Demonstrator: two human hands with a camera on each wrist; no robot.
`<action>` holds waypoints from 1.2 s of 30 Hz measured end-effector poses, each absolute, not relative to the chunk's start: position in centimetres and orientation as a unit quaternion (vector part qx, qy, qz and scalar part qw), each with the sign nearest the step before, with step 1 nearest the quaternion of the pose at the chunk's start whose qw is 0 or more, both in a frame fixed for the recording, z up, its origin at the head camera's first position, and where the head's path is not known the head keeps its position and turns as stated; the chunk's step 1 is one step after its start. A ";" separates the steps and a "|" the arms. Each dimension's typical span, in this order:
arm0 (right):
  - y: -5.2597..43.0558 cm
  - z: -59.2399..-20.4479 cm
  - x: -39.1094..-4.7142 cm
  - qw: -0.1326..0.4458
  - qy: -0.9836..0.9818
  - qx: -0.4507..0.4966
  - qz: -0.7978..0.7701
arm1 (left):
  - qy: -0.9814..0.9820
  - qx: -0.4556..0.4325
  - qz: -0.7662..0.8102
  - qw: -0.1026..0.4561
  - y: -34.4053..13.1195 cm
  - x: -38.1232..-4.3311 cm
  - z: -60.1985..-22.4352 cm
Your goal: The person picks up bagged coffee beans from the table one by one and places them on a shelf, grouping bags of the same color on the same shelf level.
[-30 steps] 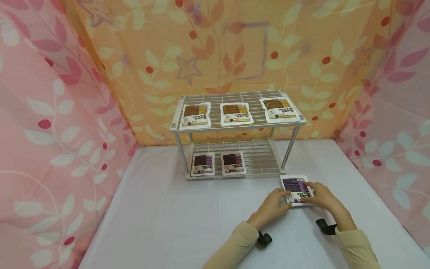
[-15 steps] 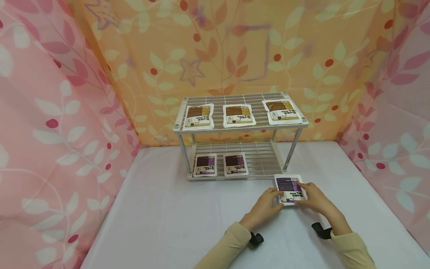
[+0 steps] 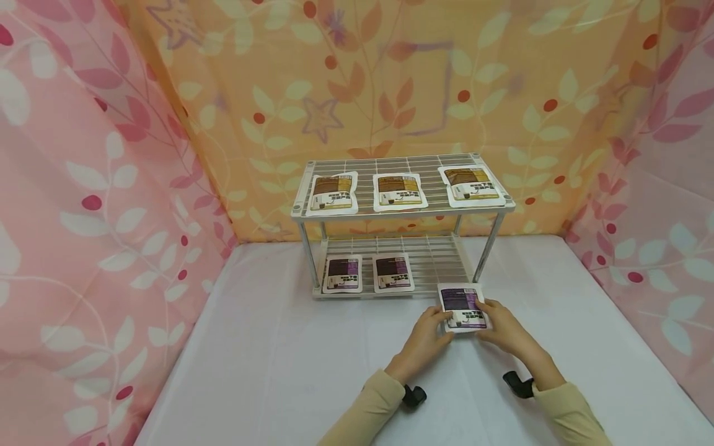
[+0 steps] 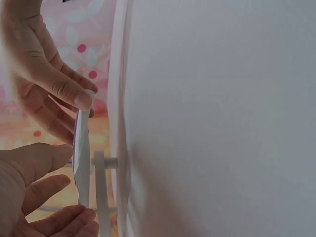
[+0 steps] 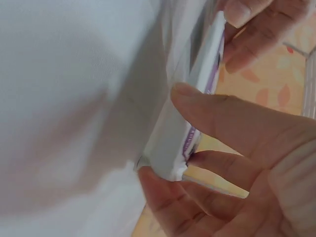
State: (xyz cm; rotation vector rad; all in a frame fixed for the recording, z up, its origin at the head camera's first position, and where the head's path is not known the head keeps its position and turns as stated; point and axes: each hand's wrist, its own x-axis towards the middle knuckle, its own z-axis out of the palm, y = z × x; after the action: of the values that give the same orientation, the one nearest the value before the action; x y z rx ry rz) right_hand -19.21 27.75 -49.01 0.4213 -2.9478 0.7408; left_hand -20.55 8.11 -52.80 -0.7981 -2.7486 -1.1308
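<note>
Both hands hold a flat white pouch with a purple and black label [image 3: 464, 300] by its side edges, in front of the rack's lower right corner. My left hand [image 3: 422, 342] pinches its left edge, and my right hand [image 3: 509, 329] grips the right edge. Seen edge-on in the left wrist view, the white pouch [image 4: 83, 163] lies between the fingers of both hands. In the right wrist view, thumb and fingers of the right hand [image 5: 232, 153] curl round the pouch's near end. A two-tier white wire rack [image 3: 440, 260] stands just behind.
Two purple-labelled pouches, a left one [image 3: 343, 274] and a right one [image 3: 393, 273], lie on the lower shelf. On the upper shelf lie three brown-and-yellow pouches: left [image 3: 333, 193], middle [image 3: 399, 192] and right [image 3: 473, 186]. A white cloth [image 3: 279, 359] covers the table; patterned fabric surrounds it.
Both hands have moved left and slightly toward the rack with the purple-labelled pouch, bringing it over the rack's front right corner. The head view has shifted slightly.
</note>
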 end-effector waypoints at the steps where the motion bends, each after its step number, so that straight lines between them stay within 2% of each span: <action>1: 27.6 -49.1 -19.3 0.041 -0.959 0.141 0.243 | -0.892 -0.256 -0.370 0.035 8.0 -20.7 -52.8; 21: 25.6 -49.6 -22.6 0.102 -0.949 0.166 0.249 | -0.905 -0.234 -0.349 0.065 6.4 -23.7 -52.0; 31: 25.7 -49.9 -24.5 0.128 -0.950 0.171 0.229 | -0.908 -0.250 -0.331 0.063 7.1 -26.1 -52.1; 36: 25.6 -50.3 -25.5 0.154 -0.946 0.179 0.221 | -0.910 -0.239 -0.337 0.045 7.7 -27.0 -51.9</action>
State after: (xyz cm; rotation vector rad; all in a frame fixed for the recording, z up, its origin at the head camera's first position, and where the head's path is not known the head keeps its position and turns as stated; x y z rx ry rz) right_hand -25.52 25.61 -50.28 0.5138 -2.7117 0.6325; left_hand -27.03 7.67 -51.86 -0.7307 -2.7791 -1.0292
